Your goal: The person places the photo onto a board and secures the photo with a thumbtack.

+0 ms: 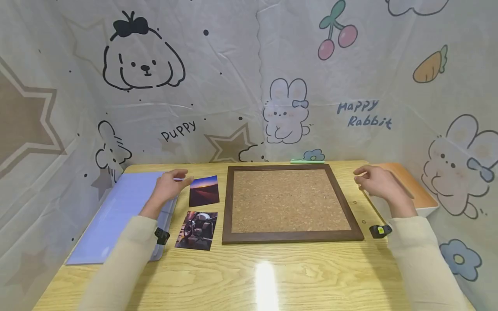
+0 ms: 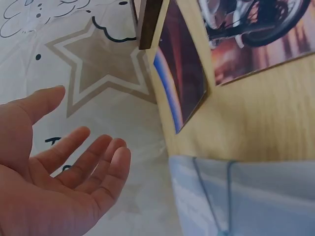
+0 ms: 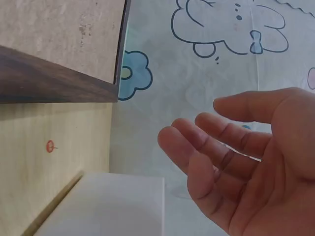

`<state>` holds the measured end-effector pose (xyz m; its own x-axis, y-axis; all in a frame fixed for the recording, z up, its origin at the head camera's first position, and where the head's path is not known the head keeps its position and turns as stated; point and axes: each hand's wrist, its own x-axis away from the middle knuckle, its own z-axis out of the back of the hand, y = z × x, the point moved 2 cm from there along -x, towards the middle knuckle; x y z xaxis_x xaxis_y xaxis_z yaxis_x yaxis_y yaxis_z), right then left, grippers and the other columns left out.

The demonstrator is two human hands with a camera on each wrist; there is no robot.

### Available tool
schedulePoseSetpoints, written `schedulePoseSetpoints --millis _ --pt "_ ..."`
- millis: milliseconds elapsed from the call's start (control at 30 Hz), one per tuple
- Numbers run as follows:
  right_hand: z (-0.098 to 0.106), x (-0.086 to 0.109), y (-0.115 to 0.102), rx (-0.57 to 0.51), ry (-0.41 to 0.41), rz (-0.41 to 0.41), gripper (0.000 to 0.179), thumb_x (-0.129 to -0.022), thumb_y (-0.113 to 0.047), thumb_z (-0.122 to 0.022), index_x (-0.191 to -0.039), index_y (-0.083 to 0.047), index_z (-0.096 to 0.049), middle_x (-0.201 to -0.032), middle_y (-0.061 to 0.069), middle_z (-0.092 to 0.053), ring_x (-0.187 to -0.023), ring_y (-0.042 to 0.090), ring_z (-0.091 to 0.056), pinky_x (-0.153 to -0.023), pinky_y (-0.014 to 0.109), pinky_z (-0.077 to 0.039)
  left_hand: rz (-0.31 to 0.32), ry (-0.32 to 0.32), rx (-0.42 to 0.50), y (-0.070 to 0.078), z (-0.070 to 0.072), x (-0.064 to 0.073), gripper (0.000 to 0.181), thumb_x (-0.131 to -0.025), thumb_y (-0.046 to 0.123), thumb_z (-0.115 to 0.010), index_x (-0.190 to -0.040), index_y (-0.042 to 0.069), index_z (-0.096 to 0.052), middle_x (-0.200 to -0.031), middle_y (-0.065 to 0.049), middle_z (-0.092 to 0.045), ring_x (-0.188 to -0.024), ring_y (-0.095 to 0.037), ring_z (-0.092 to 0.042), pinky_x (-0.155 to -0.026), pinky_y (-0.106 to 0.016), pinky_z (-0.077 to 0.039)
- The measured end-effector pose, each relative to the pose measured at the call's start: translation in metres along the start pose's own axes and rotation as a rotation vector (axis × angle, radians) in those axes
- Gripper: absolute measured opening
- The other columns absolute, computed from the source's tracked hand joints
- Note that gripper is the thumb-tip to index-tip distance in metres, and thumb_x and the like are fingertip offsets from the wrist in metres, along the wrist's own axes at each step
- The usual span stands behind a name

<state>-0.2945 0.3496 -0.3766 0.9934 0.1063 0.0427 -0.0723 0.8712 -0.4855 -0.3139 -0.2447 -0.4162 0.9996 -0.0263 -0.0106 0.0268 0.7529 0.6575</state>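
A corkboard (image 1: pixel 289 201) in a dark brown frame lies on the wooden table. Left of it are two photos: a sunset photo (image 1: pixel 204 191) at the back and a motorcycle photo (image 1: pixel 197 231) nearer the front. My left hand (image 1: pixel 170 183) hovers over the right edge of a lilac folder (image 1: pixel 120 211), beside the sunset photo; its fingers are loosely bent and hold nothing. My right hand (image 1: pixel 375 180) is raised near a white box with an orange top (image 1: pixel 414 183), its palm bare and fingers relaxed in the right wrist view. A small red pushpin (image 3: pixel 50 146) lies beside the board.
A light green pen-like stick (image 1: pixel 307 162) lies behind the board at the table's back edge. A printed curtain (image 1: pixel 229 65) hangs behind the table and on both sides. Two small pins, one of them a front pin (image 1: pixel 363 221), lie right of the board.
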Motion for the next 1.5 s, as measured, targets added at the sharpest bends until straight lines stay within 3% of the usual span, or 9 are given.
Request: schedulePoseSetpoints --millis 167,400,733,967,1300,1500 --pt "-0.007 0.002 0.007 -0.070 -0.005 -0.036 0.039 -0.098 -0.015 -0.050 -0.128 0.009 -0.054 -0.102 0.026 -0.070 -0.073 0.018 -0.068 -0.060 0.033 -0.058 0.007 0.016 0.004 -0.007 -0.008 -0.002 0.059 -0.096 0.036 -0.064 -0.143 0.001 -0.051 -0.140 -0.025 -0.057 -0.128 -0.044 -0.053 -0.102 -0.055 -0.048" --pt "-0.025 0.002 0.020 -0.104 -0.011 -0.136 0.038 -0.102 -0.020 -0.048 -0.125 0.009 -0.056 -0.108 0.028 -0.069 -0.080 0.026 -0.072 -0.065 0.038 -0.060 0.100 -0.036 0.015 -0.013 -0.022 0.002 0.065 -0.096 0.040 -0.064 -0.145 0.001 -0.048 -0.144 -0.027 -0.051 -0.130 -0.046 -0.050 -0.103 -0.056 -0.047" --pt "-0.048 0.002 0.041 -0.147 -0.037 -0.180 0.034 -0.099 -0.011 -0.048 -0.116 0.016 -0.058 -0.091 0.023 -0.071 -0.068 0.015 -0.069 -0.062 0.033 -0.059 0.159 -0.048 -0.002 -0.018 -0.036 0.004 0.066 -0.095 0.043 -0.066 -0.145 0.003 -0.049 -0.145 -0.026 -0.051 -0.131 -0.045 -0.049 -0.104 -0.057 -0.046" --pt "-0.055 0.002 0.047 -0.111 -0.056 -0.167 0.031 -0.099 -0.012 -0.045 -0.106 0.014 -0.062 -0.068 0.007 -0.070 -0.060 0.015 -0.067 -0.060 0.026 -0.053 0.196 -0.045 -0.019 -0.018 -0.038 0.002 0.064 -0.094 0.040 -0.067 -0.142 0.002 -0.052 -0.141 -0.028 -0.053 -0.128 -0.047 -0.050 -0.102 -0.057 -0.046" --pt "-0.061 -0.001 0.054 -0.079 -0.066 -0.201 0.030 -0.097 -0.007 -0.045 -0.110 0.015 -0.060 -0.064 0.006 -0.069 -0.055 0.011 -0.065 -0.057 0.023 -0.049 0.203 -0.063 -0.036 -0.017 -0.043 0.001 0.064 -0.091 0.036 -0.071 -0.140 -0.001 -0.052 -0.138 -0.030 -0.054 -0.125 -0.047 -0.052 -0.102 -0.057 -0.046" --pt "-0.063 -0.002 0.056 -0.012 -0.092 -0.206 0.027 -0.096 -0.008 -0.042 -0.092 0.005 -0.065 -0.057 0.000 -0.064 -0.053 0.011 -0.061 -0.060 0.023 -0.045 0.179 -0.061 -0.056 -0.018 -0.046 -0.002 0.064 -0.090 0.034 -0.072 -0.139 -0.002 -0.052 -0.135 -0.029 -0.057 -0.123 -0.046 -0.054 -0.103 -0.056 -0.046"
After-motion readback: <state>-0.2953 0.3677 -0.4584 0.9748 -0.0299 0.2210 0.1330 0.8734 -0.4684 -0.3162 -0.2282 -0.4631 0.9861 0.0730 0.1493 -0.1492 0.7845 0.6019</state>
